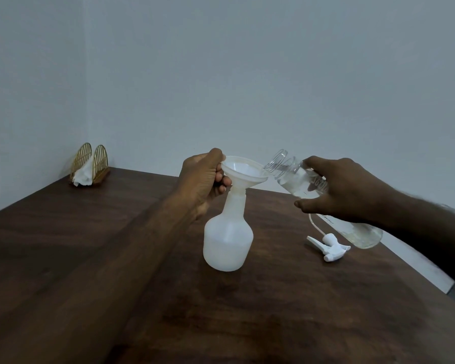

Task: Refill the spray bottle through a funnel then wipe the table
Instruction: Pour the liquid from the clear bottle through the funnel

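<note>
White funnel (243,169) in the spray bottle (227,240), rim pinched by the left hand (200,177); right hand (347,187) grips a tilted clear bottle (296,181) just beside. Misaimed pouring could spill.

- A plain, pale grey-blue wall (273,74) runs behind and meets a side wall (32,88) in a corner at the left.
- A dark brown wooden surface (300,311) with visible grain fills the lower half.
- A gold wire napkin holder (91,164) with white tissue (83,177) stands at its far left corner.
- The light is soft and even.
</note>
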